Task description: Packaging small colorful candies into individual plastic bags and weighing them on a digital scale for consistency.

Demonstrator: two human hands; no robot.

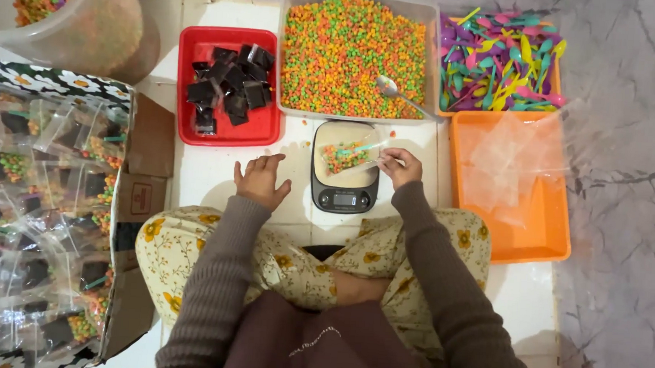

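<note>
A small clear bag [346, 156] with orange and green pellets and a small plastic spoon lies on a dark digital scale [342, 197] in front of me. My right hand [401, 167] pinches the bag's right end at the scale's edge. My left hand [260, 179] hovers over the white floor left of the scale, fingers apart, holding nothing. Behind the scale stands a clear tub [357, 55] full of orange, green and yellow pellets with a metal spoon [404, 97] resting in it.
A red tray [191, 80] of dark wrapped squares sits at the back left. An orange tray [537, 240] with clear bags is on the right, coloured plastic spoons [498, 58] behind it. A carton [38, 214] of filled bags stands left. A large pellet container [82, 22] is far left.
</note>
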